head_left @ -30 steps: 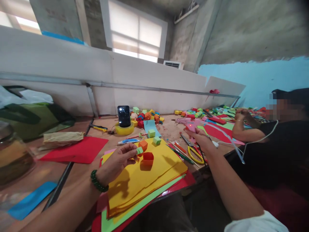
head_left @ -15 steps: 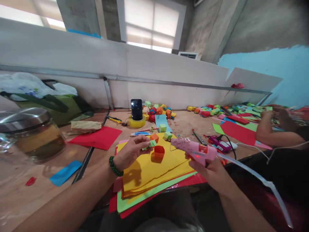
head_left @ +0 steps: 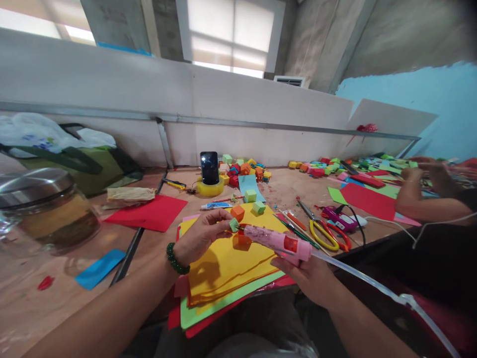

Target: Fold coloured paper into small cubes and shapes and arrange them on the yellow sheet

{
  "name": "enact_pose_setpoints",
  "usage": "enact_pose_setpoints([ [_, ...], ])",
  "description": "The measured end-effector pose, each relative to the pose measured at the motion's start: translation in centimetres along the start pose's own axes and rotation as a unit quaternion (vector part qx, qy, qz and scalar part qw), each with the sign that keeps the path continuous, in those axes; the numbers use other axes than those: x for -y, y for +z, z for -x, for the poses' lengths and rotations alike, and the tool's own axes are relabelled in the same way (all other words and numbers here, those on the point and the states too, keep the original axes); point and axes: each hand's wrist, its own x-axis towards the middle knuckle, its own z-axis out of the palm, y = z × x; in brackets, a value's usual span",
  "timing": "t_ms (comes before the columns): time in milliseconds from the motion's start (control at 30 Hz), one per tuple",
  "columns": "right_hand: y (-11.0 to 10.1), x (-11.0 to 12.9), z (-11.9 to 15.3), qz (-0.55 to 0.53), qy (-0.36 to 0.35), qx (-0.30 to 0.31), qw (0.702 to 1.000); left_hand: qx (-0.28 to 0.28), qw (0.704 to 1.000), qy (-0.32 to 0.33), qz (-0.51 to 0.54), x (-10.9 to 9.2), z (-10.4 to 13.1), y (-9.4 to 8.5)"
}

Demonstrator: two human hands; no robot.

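Observation:
Between its fingertips my left hand [head_left: 209,229] pinches a small green paper piece [head_left: 234,225]. My right hand [head_left: 303,273] is wrapped round a pink hot glue gun [head_left: 274,239], whose nozzle points left and meets or almost meets the green piece. A clear glue stick [head_left: 357,272] trails from the gun's rear. Beneath both hands lies a stack of yellow paper [head_left: 216,278] over green and red sheets. An orange open paper box [head_left: 242,241] stands on it, partly hidden by the gun. Just behind are an orange paper cube [head_left: 237,213] and green paper cubes [head_left: 258,207].
Yellow-handled scissors [head_left: 323,235], pencils and a purple power strip [head_left: 341,221] lie at right. A phone [head_left: 209,168] leans on a tape roll, beside piled paper cubes [head_left: 246,170]. A glass jar [head_left: 48,211] stands left. Another person's arm [head_left: 421,199] rests far right.
My right hand has brought the glue gun leftward, its nozzle now at the green piece. That exposes the scissors and pencils. My left hand stays in place, the green piece turned slightly.

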Motion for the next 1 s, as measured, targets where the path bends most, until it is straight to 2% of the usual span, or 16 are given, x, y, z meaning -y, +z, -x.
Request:
enact_pose_setpoints([
  [367,0.4,-0.4,-0.2,0.053,0.017,-0.033,0.998,0.016,1.0,0.003,0.015,0.4,-0.3,-0.5],
  [600,0.4,1.0,-0.3,0.041,0.006,-0.017,0.999,0.013,1.0,0.002,0.027,0.3,-0.1,-0.4],
  [800,0.4,0.7,-0.4,0.043,0.021,-0.031,0.998,0.01,0.999,0.005,0.037,0.2,-0.2,-0.5],
  [1000,0.4,1.5,-0.4,0.034,0.025,-0.022,0.999,0.006,0.999,0.001,0.04,0.1,-0.2,-0.3],
])
